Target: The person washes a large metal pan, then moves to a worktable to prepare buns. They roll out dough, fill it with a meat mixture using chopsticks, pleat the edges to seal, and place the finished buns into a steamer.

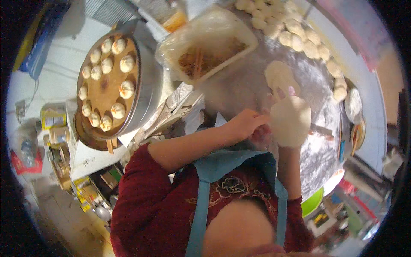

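A flat round dough wrapper lies across my right hand and hides most of it; only the fingertips show past its far edge. Those fingertips are close to a second dough round on the floured metal worktop. My left hand is bent in from the left, its fingers reaching the near-left edge of the held wrapper. Blur hides whether they pinch it. Beyond my hands, a plastic-covered tub contains a brown chopped filling with chopsticks standing in it.
To the left, filled buns sit in a ring on a round steamer tray atop a metal pot. Several dough pieces line the worktop's far right edge. A green bowl is at lower right.
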The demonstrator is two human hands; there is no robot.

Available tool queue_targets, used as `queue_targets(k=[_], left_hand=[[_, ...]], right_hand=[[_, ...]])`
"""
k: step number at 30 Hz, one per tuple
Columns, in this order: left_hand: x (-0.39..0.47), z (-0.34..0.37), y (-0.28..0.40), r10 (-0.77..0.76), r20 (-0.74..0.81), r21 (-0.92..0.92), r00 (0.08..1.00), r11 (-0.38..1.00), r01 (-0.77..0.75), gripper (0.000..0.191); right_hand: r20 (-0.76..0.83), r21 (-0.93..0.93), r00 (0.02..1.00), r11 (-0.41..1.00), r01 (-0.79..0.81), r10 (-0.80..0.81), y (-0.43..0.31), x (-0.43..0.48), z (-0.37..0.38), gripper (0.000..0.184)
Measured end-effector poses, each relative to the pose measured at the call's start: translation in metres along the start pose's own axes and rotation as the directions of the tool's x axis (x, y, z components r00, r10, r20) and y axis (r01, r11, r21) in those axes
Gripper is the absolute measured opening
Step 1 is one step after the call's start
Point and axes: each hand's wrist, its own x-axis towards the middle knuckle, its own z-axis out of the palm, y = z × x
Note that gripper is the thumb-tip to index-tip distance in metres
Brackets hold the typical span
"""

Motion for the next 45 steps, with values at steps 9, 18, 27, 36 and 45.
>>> queue_targets(k=[9,18,27,36,45], left_hand=[[-0.080,-0.101,-0.044,0.617,-0.305,-0.487,0.725,0.553,-0.676,0.051],[-0.157,-0.173,-0.014,0.502,-0.399,-0.808,0.767,0.202,-0.553,0.069],[-0.159,-0.169,-0.003,0.582,-0.697,-0.422,0.419,0.140,-0.896,0.055],[-0.068,-0.209,-0.093,0.474,-0.565,-0.702,0.675,0.153,-0.696,0.042],[-0.022,-0.225,-0.132,0.393,-0.673,-0.694,0.626,-0.044,-0.719,0.033]], right_hand=[[0.389,-0.818,0.914,0.413,0.399,-0.113,0.009,0.091,0.108,0.039],[0.353,-0.722,0.869,0.490,0.489,-0.348,0.034,0.115,0.164,0.031],[0.151,-0.299,0.978,0.937,0.182,-0.141,0.018,0.212,0.134,0.014],[0.100,-0.583,0.945,0.751,0.310,-0.312,0.038,0.154,0.122,0.017],[0.245,-0.524,0.959,0.812,0.257,-0.145,0.012,0.110,0.143,0.018]])
